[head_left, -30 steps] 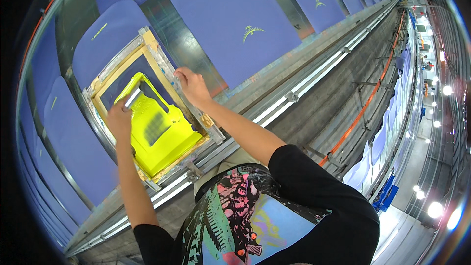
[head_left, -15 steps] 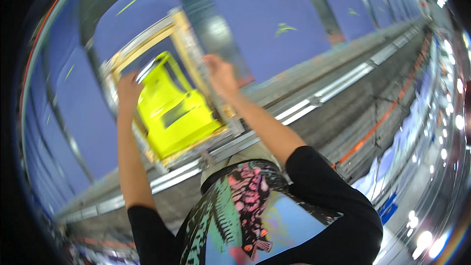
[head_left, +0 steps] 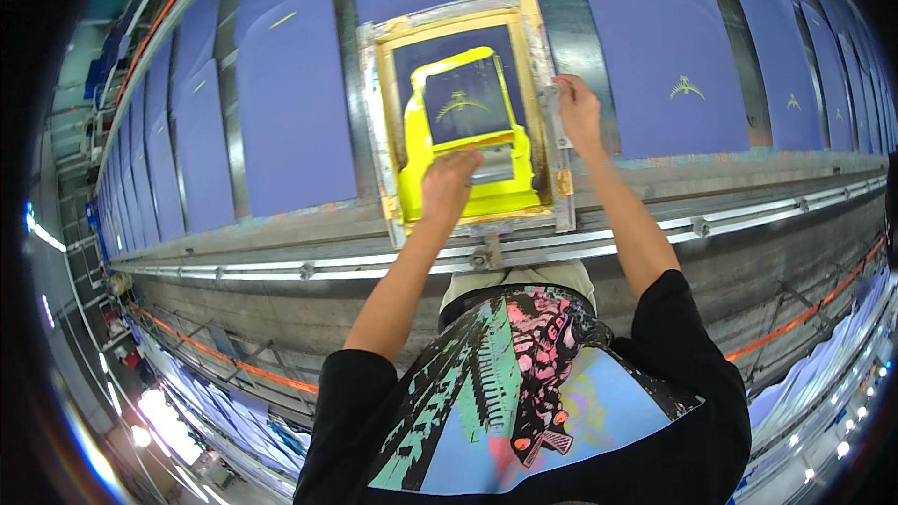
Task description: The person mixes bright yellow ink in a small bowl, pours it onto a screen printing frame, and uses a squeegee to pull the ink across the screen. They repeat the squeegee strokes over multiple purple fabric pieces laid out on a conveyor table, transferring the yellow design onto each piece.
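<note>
A screen-printing frame with pale, ink-stained edges lies flat in front of me. Bright yellow-green ink coats much of its mesh, around a scraped dark patch where a small yellow-green emblem shows. My left hand is closed on a squeegee, whose blade lies across the mesh below that patch. Part of the squeegee is hidden under the hand. At the right rail of the frame, my right hand has its fingers closed against the edge.
Purple-blue fabric pieces lie in a long row on the printing table, some bearing the same emblem. A metal rail runs along the near table edge, close to my body. An orange line runs along behind me.
My left hand has moved from the frame's far left part toward me, with the squeegee. Scraped mesh now shows the emblem. My right hand now meets the frame's edge; the view has turned.
</note>
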Action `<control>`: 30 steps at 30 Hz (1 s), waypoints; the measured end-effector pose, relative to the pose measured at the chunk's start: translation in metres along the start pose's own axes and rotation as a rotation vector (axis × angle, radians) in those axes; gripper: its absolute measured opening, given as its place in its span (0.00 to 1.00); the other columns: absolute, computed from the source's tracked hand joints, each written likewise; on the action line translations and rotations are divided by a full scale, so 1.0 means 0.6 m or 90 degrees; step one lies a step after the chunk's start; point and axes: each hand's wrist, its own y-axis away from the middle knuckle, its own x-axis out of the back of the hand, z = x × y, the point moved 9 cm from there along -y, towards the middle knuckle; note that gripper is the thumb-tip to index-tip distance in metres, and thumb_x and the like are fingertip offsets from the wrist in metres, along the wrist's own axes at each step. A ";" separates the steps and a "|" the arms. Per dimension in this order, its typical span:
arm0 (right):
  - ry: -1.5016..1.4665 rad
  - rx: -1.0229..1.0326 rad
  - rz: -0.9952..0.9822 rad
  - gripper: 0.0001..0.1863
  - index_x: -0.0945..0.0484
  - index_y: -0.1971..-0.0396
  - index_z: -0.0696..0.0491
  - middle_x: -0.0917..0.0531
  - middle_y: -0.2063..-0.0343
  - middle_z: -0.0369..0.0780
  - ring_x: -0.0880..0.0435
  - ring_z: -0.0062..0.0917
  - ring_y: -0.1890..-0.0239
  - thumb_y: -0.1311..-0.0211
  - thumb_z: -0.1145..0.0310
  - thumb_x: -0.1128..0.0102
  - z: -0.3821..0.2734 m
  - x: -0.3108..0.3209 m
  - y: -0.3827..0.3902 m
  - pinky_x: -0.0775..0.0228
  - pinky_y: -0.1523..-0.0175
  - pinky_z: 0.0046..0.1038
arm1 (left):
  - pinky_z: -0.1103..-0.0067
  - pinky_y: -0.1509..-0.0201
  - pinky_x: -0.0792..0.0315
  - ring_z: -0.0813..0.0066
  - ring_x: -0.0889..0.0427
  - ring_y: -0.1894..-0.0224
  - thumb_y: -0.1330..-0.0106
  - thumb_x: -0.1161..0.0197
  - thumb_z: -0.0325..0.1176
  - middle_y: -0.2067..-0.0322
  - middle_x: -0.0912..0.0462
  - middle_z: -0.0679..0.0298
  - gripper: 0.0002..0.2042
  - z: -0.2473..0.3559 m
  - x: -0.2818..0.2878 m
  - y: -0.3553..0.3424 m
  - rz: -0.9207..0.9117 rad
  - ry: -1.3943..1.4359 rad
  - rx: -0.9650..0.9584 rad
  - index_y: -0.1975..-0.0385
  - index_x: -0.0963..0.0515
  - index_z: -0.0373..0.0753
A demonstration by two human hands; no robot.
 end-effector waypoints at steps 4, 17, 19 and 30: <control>0.053 -0.029 -0.031 0.10 0.14 0.53 0.53 0.16 0.73 0.45 0.22 0.28 0.74 0.25 0.66 0.41 -0.059 0.017 -0.003 0.27 0.62 0.33 | 0.67 0.39 0.20 0.57 0.15 0.43 0.47 0.35 0.18 0.46 0.12 0.64 0.24 0.021 0.039 0.043 0.054 0.050 -0.019 0.48 0.13 0.45; -0.044 0.100 0.004 0.12 0.16 0.51 0.53 0.15 0.70 0.40 0.27 0.20 0.77 0.20 0.64 0.45 -0.062 -0.030 0.027 0.30 0.70 0.30 | 0.69 0.42 0.20 0.57 0.14 0.44 0.56 0.41 0.12 0.46 0.11 0.61 0.31 -0.016 0.035 0.043 0.053 0.060 0.014 0.50 0.12 0.44; -0.032 0.088 0.019 0.10 0.16 0.52 0.53 0.14 0.69 0.46 0.24 0.23 0.77 0.23 0.68 0.43 -0.018 0.035 0.017 0.28 0.68 0.33 | 0.68 0.41 0.20 0.57 0.14 0.44 0.57 0.41 0.12 0.46 0.12 0.60 0.30 0.046 -0.014 0.037 0.007 0.087 0.056 0.50 0.12 0.42; 0.057 -0.079 -0.002 0.08 0.18 0.55 0.54 0.14 0.67 0.53 0.14 0.53 0.64 0.26 0.70 0.43 -0.061 0.013 -0.003 0.23 0.58 0.47 | 0.66 0.41 0.24 0.59 0.17 0.40 0.52 0.36 0.14 0.42 0.14 0.67 0.31 0.006 0.051 0.068 -0.069 0.031 0.044 0.45 0.14 0.48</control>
